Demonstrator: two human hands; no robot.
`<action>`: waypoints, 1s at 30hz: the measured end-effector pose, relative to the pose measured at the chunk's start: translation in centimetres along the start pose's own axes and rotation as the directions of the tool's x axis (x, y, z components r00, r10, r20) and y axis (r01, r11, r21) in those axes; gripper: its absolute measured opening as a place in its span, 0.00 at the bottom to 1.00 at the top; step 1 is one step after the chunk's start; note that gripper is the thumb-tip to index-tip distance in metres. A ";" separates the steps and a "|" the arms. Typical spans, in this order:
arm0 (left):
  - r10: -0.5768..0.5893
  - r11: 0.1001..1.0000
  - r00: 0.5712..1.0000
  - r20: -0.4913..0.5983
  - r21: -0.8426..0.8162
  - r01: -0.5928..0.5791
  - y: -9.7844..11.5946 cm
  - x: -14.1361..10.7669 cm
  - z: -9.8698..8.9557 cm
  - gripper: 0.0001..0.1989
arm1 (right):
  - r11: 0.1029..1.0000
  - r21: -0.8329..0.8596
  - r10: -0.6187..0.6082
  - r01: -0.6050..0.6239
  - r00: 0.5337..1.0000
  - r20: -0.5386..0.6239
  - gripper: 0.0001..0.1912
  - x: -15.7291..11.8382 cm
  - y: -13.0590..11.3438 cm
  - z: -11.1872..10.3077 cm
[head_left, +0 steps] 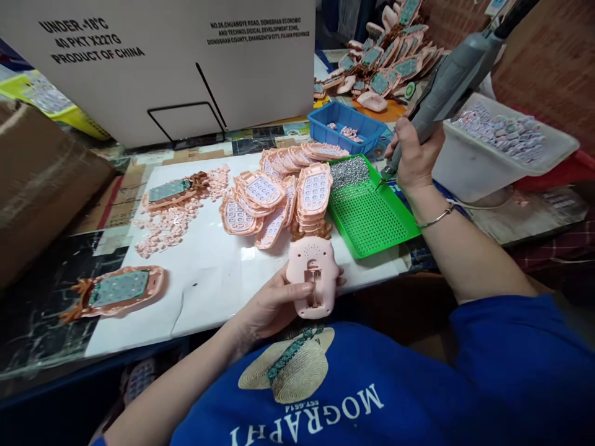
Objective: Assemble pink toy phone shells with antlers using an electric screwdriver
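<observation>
Left grip (277,297) grasping pink casing (312,260), long axis running away from body, antlered end farthest; right grip (416,152) clenched round grey driver (453,80), tip near green tray (372,217).

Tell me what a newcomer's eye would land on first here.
Probably the bright green perforated tray, right of centre, with metal screws heaped at its far end. Next, the grey electric screwdriver raised above it in the right hand, and the pink animal-faced casing in the left.
</observation>
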State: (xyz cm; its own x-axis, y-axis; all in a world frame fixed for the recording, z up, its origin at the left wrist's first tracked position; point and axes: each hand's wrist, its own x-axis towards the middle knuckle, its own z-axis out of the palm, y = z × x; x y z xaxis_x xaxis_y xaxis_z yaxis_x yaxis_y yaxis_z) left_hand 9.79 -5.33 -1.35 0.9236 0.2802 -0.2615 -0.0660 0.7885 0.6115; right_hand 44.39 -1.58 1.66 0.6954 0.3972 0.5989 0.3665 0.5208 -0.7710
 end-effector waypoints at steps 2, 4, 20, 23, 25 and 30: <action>0.082 0.997 0.996 -0.044 -0.003 -0.082 0.6 -0.3 0.3 0.27 | 0.998 -0.013 -0.058 0.058 0.998 -0.021 0.23 0.0 -0.9 0.3; 0.177 0.983 0.977 -0.121 -0.017 -0.181 1.2 -0.5 0.8 0.26 | 0.994 0.020 -0.102 0.103 0.994 -0.039 0.20 -0.2 -2.4 1.0; 0.426 0.881 0.817 -0.389 -0.029 -0.473 1.7 0.2 1.2 0.22 | 0.934 0.256 0.147 -0.250 0.921 0.361 0.24 -12.6 -18.0 8.9; 0.426 0.879 0.815 -0.394 -0.035 -0.476 1.6 0.2 1.0 0.21 | 0.932 0.262 0.136 -0.250 0.912 0.387 0.20 -12.8 -17.2 9.2; 0.425 0.877 0.816 -0.391 -0.044 -0.478 1.6 0.2 1.0 0.20 | 0.922 0.292 0.121 -0.253 0.907 0.404 0.18 -12.8 -16.6 9.3; 0.430 0.870 0.809 -0.400 -0.055 -0.490 1.9 0.3 1.7 0.20 | 0.888 0.343 0.097 -0.305 0.856 0.508 0.14 -13.4 -16.1 8.7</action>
State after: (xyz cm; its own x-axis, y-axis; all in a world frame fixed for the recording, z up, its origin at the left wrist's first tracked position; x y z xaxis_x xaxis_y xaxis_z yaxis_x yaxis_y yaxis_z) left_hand 10.57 -4.70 1.04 0.5677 0.7852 -0.2472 -0.5312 0.5789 0.6187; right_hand 23.83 -8.70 7.91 0.3163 0.7746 0.5477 -0.0986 0.6011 -0.7931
